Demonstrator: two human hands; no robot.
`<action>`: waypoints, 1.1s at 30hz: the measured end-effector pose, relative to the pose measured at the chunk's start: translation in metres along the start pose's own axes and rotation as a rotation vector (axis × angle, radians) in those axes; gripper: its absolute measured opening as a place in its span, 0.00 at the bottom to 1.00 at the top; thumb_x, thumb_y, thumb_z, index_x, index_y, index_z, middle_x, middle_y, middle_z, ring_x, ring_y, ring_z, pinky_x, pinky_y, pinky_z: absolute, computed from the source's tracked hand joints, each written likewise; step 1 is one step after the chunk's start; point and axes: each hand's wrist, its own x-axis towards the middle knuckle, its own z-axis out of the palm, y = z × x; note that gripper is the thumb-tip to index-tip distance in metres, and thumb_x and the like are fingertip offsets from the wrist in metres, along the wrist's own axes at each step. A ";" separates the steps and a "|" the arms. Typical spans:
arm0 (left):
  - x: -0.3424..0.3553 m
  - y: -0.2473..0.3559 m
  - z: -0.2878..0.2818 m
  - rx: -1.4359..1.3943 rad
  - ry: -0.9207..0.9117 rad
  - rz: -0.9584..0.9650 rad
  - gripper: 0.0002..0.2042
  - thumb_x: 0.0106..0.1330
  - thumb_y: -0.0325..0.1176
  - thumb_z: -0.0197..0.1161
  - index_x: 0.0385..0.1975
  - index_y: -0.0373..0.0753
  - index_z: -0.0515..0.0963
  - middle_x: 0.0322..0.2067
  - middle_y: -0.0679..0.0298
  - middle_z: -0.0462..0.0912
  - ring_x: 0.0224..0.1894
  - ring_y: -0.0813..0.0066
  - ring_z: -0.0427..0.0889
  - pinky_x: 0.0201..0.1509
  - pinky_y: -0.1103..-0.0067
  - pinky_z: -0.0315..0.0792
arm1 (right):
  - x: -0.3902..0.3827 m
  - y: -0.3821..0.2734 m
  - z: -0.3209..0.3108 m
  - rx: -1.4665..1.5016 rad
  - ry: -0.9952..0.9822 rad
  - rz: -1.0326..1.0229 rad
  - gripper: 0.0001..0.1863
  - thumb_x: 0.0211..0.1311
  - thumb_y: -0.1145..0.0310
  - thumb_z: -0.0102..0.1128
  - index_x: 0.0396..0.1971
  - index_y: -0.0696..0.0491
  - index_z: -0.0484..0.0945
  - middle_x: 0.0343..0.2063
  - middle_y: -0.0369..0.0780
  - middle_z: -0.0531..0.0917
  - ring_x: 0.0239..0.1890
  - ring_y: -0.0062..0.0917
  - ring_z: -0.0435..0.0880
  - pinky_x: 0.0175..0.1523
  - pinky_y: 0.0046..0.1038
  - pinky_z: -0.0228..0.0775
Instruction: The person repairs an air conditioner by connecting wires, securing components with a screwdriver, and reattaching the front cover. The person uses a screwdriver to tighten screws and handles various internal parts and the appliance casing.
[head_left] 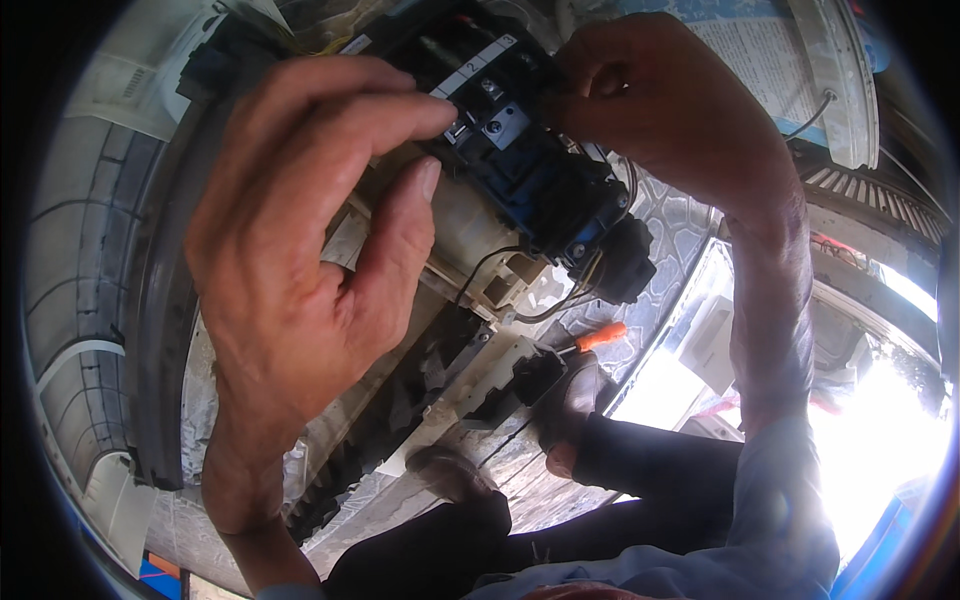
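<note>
Black assembly [522, 178] right of left hand [310, 225]

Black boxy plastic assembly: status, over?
Left hand: open, at black assembly, contact unclear. Right hand: opposite edge, grip unclear. Orange-handled tool: clear of both hands.

White label strip [473, 67] on the black machine part [530, 180]: single dark digits, large, legible, spaced along it, set at a slant. Pale blue-and-white sheet [765, 75], upper right: dense rows of small dark print, too fine to read. Pale panel [110, 80], upper left: small block of dark marks, can't tell whether text or slots.
</note>
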 end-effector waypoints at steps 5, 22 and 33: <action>0.006 0.005 0.007 0.009 -0.005 -0.002 0.12 0.64 0.19 0.67 0.47 0.36 0.86 0.49 0.55 0.86 0.50 0.60 0.86 0.56 0.72 0.78 | 0.006 0.014 -0.004 -0.003 -0.050 0.069 0.11 0.61 0.67 0.70 0.35 0.62 0.88 0.28 0.43 0.89 0.33 0.27 0.88 0.40 0.31 0.79; 0.101 0.053 0.052 0.217 -0.550 0.168 0.08 0.67 0.25 0.64 0.44 0.36 0.86 0.41 0.54 0.88 0.47 0.51 0.83 0.55 0.64 0.75 | -0.062 0.099 0.026 0.652 0.054 -0.130 0.09 0.66 0.76 0.70 0.44 0.61 0.85 0.36 0.37 0.90 0.39 0.17 0.88 0.46 0.23 0.79; 0.121 0.079 0.065 0.257 -0.759 -0.059 0.05 0.62 0.26 0.69 0.34 0.33 0.84 0.30 0.54 0.85 0.35 0.55 0.83 0.45 0.65 0.75 | -0.058 0.119 0.043 0.825 0.034 -0.165 0.13 0.67 0.67 0.72 0.48 0.57 0.87 0.39 0.38 0.91 0.43 0.19 0.87 0.53 0.25 0.78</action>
